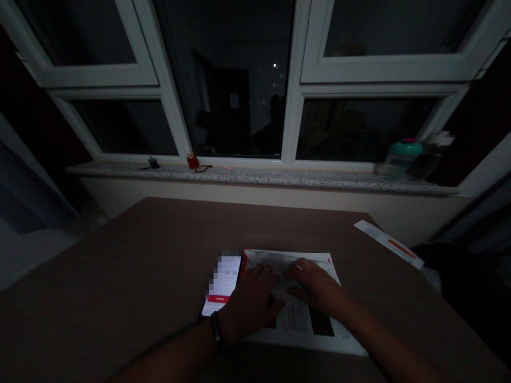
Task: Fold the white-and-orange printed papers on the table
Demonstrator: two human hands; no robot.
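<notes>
A printed booklet or sheet (297, 319), with text, dark picture blocks and a red strip on its left edge, lies on the brown table. My left hand (255, 298) rests on its left part, fingers stretched forward and thumb apart; a dark band circles the wrist. On the right side of the print, my right hand (317, 284) touches the page with its fingers bent a little and spread, a ring on one of them. Just left of the booklet is a lit phone (223, 282), showing a timer-like readout and a red bar.
A long white strip with an orange bar (389, 244) lies at the table's right edge. Behind the table (179, 229), a speckled sill (255, 178) carries a small red jar (192, 161), a dark little bottle (153, 162) and a teal-lidded container (401, 157). The room is dim.
</notes>
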